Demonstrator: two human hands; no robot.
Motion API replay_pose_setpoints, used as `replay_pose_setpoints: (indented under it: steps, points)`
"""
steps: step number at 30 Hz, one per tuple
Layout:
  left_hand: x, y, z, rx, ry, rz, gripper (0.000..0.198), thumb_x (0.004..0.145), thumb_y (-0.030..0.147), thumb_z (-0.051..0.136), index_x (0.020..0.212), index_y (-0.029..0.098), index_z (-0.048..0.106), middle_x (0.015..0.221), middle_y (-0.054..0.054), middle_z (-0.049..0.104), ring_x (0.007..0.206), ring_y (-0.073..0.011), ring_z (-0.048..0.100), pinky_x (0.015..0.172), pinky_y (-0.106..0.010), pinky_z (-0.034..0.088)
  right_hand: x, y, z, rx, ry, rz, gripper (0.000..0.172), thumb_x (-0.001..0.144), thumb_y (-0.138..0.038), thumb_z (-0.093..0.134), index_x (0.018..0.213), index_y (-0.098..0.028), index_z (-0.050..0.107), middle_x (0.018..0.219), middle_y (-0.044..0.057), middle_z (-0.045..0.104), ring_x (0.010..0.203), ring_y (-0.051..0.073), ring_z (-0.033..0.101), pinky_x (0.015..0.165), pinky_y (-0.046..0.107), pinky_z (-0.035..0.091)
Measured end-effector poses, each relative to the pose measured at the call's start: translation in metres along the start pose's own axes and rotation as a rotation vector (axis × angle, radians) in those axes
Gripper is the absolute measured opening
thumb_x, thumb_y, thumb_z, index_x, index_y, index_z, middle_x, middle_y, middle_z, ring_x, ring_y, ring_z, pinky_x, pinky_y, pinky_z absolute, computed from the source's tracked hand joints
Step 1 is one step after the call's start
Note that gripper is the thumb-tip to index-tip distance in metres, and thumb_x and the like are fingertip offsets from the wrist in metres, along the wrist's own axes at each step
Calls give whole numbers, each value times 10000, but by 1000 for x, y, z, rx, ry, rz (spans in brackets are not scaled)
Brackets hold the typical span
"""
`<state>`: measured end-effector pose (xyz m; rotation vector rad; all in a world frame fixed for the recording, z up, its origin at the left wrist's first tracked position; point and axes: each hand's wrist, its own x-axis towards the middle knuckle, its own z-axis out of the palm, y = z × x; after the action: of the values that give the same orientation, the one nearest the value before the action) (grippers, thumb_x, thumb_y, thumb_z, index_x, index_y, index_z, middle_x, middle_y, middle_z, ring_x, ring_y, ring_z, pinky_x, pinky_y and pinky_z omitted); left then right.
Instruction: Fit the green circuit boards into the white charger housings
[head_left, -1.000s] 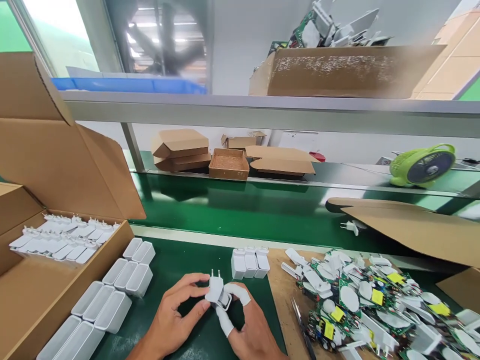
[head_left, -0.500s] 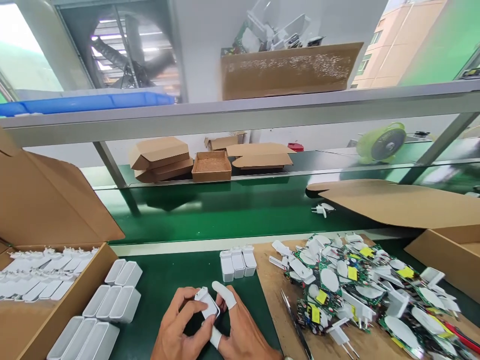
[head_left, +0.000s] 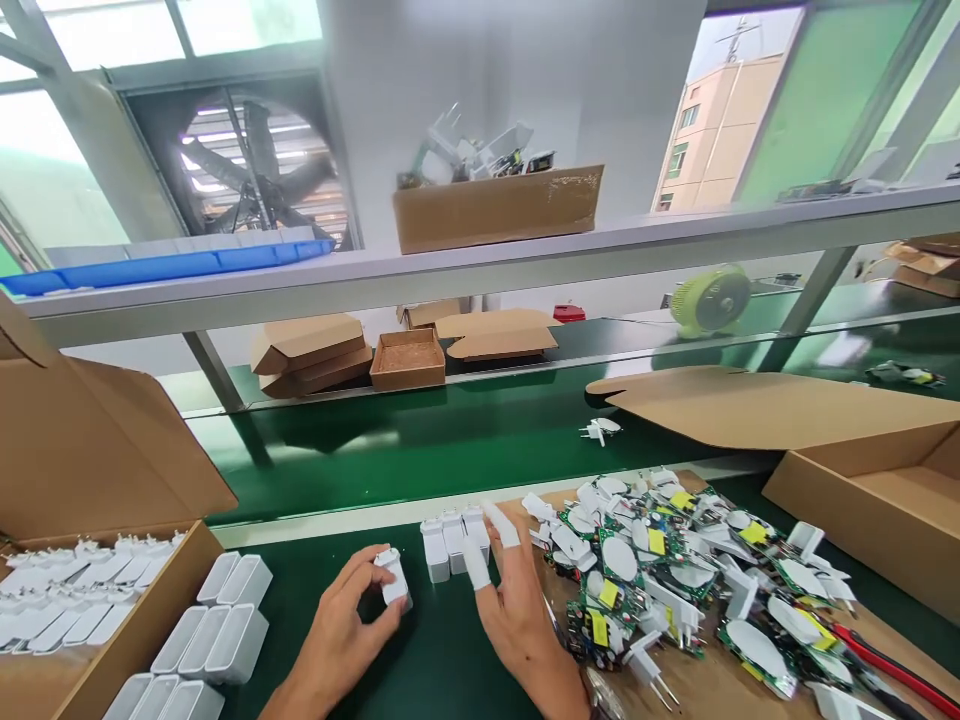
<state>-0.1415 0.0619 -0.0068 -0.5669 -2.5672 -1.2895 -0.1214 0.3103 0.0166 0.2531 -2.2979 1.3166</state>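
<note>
Between the thumb and fingers of my left hand [head_left: 341,615] is a small white plastic charger case [head_left: 394,580], held just above the green bench. My right hand [head_left: 517,610], with white covers on two fingers, is stretched out with its fingers apart. Those fingers are at the right end of a short row of white charger cases [head_left: 435,552] standing on the bench. They partly hide the rightmost case; whether they touch it I cannot tell. To the right of this hand lies a heap of green circuit boards with white plug parts [head_left: 619,560].
At left, open-topped white cases [head_left: 206,640] stand in groups beside a cardboard box [head_left: 120,690] of white parts. Red-handled pliers [head_left: 885,660] lie right. Behind are a lone plug piece [head_left: 600,430], an open carton [head_left: 862,490] and a metal shelf [head_left: 480,275] crossing above.
My hands have parted. My left hand keeps the white charger case and has moved slightly left; my right hand has let go and moved right and forward to the row. The camera has tilted up.
</note>
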Motion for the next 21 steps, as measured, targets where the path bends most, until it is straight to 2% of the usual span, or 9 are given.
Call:
replay_pose_setpoints:
  steps: [2,3,5,7,10,14,17,21]
  points:
    - [17,2,6,-27,-40,-29,72,903,301,671,950,247,678,1376,-124,700,1131,-293,737,948,-451,609,0,18,3,22,-48,101,582,991,-225,485,1565,-219,389,1632,143,398,1548,297,333,1312,565,227]
    - [24,4,10,-34,-54,-34,69,889,292,677,940,246,672,1386,-120,696,1143,-290,731,956,-445,603,0,28,6,49,-84,165,596,975,-246,507,1561,-218,407,1644,139,402,1563,298,318,1322,562,197]
    - [37,7,18,-37,-64,-32,80,852,267,695,916,244,654,1408,-120,684,1164,-290,722,949,-427,602,2,43,13,113,-119,274,609,938,-304,558,1534,-221,465,1616,137,472,1552,309,357,1324,556,197]
    - [47,6,24,-35,-68,-31,97,830,252,700,904,244,638,1402,-124,684,1214,-304,698,970,-435,587,5,52,17,178,-132,328,625,927,-354,570,1531,-218,487,1590,141,523,1526,317,422,1306,547,269]
    - [59,0,26,-28,-62,-35,88,855,267,666,933,243,634,1361,-139,698,1286,-326,653,1035,-483,541,11,55,17,268,-170,332,651,978,-405,497,1588,-190,421,1607,155,522,1505,284,486,1264,484,384]
    - [67,-8,23,-14,-57,-46,101,869,289,655,957,242,640,1394,-147,673,1278,-330,654,1024,-487,542,16,57,19,356,-195,316,696,1008,-462,482,1615,-148,349,1657,177,460,1550,258,426,1294,448,332]
    - [70,-9,23,-2,-56,-35,105,860,275,667,956,240,643,1382,-141,676,1266,-318,664,1007,-458,562,20,62,25,381,-190,307,729,979,-481,539,1595,-131,369,1659,201,450,1549,283,426,1291,466,333]
    - [70,-2,26,35,-45,-11,82,870,239,666,948,232,642,1368,-143,682,1212,-305,700,966,-444,599,25,70,35,371,-177,283,722,933,-482,604,1557,-157,441,1605,207,523,1495,319,504,1237,516,417]
